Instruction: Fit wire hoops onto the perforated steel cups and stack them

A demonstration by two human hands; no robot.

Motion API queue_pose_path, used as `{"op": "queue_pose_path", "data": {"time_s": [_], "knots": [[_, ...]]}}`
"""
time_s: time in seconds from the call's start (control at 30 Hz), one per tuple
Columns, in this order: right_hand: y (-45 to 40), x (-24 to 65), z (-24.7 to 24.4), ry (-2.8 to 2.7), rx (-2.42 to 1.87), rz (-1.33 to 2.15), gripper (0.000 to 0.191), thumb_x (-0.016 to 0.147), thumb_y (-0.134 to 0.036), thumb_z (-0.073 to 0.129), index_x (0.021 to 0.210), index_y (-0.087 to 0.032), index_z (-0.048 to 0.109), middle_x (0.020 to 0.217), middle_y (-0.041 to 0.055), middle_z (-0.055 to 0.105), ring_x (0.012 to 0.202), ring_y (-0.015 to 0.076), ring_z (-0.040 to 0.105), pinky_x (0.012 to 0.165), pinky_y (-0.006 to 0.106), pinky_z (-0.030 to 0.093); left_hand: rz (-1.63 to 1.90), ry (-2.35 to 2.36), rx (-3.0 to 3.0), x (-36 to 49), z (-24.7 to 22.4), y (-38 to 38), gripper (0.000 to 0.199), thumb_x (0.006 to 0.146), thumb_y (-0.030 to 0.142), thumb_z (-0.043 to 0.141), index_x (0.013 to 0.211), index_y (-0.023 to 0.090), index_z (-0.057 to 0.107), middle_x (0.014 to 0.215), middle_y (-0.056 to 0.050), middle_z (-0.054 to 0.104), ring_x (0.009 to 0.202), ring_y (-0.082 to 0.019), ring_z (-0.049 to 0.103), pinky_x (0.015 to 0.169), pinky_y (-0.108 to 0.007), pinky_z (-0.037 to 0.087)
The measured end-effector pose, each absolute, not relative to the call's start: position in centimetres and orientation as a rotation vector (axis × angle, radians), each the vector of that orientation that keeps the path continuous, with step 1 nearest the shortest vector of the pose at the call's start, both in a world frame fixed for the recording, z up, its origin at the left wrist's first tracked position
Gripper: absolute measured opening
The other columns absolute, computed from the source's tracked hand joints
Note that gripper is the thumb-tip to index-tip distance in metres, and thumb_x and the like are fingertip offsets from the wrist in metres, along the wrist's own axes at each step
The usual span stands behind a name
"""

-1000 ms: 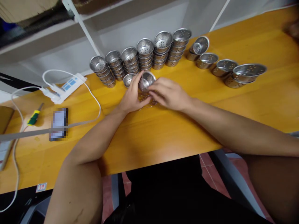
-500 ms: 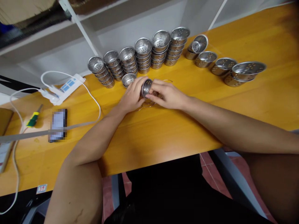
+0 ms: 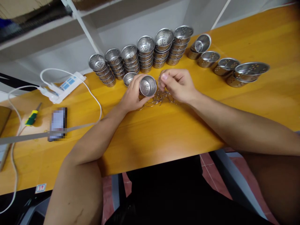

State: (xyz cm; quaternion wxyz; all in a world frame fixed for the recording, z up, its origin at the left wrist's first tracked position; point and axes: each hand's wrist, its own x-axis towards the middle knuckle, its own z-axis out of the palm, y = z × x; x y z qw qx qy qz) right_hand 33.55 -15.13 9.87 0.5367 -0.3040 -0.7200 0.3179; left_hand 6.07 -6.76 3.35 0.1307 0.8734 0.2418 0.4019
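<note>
A perforated metal cup (image 3: 148,86) is gripped by my left hand (image 3: 133,96), its opening tilted up toward me. Just right of the cup, my right hand (image 3: 178,83) is closed, fingertips pinched together; whatever they hold, if anything, is too small to make out. Thin bent wires (image 3: 160,97) lie in a tangle on the table beneath and between my hands. Another small metal cup (image 3: 128,78) stands right behind my left hand, partly hidden by it.
Stacks of perforated metal cups (image 3: 145,47) stand in a row at the back. More cups (image 3: 227,66) sit at the right. At the left are a power strip (image 3: 67,87) with white cables, a phone (image 3: 57,123) and a green-yellow screwdriver (image 3: 32,118).
My right hand has moved off the cup to the right and up. The cup in my left hand has turned so its opening shows, and more of the wires is uncovered.
</note>
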Motion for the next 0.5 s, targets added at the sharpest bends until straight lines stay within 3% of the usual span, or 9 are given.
{"op": "queue_pose_path", "data": {"time_s": [0.17,0.3,0.5], "knots": [[-15.6,35.6,10.4,-1.904,-0.836,0.525,0.080,0.121,-0.105,0.070,0.094,-0.030,0.073,0.095,0.0097,0.072,0.089,0.0319,0.069,0.086,0.051,0.063,1.408,0.976,2.397,4.3,3.6,-5.0,0.115,0.092,0.116,0.086,0.174,0.039,0.063,0.171,-0.017,0.066,0.179,-0.054,0.062,0.163,-0.082,0.041],[-13.8,37.1,8.8,-2.188,-0.837,0.487,0.069,0.125,-0.089,0.076,0.092,-0.029,0.072,0.094,0.0081,0.072,0.082,0.0282,0.065,0.079,0.048,0.056,1.567,1.036,2.260,2.7,2.0,-2.0,0.110,0.099,0.114,0.082,0.172,0.036,0.059,0.171,-0.018,0.067,0.175,-0.049,0.065,0.163,-0.075,0.044],[-11.7,37.8,6.9,-2.275,-0.855,0.567,0.060,0.124,-0.079,0.077,0.091,-0.029,0.070,0.093,0.0074,0.072,0.079,0.0277,0.065,0.079,0.048,0.054,1.541,1.025,2.125,1.5,-0.8,1.4,0.120,0.091,0.118,0.085,0.170,0.034,0.054,0.172,-0.018,0.070,0.170,-0.045,0.070,0.155,-0.068,0.053]]}}
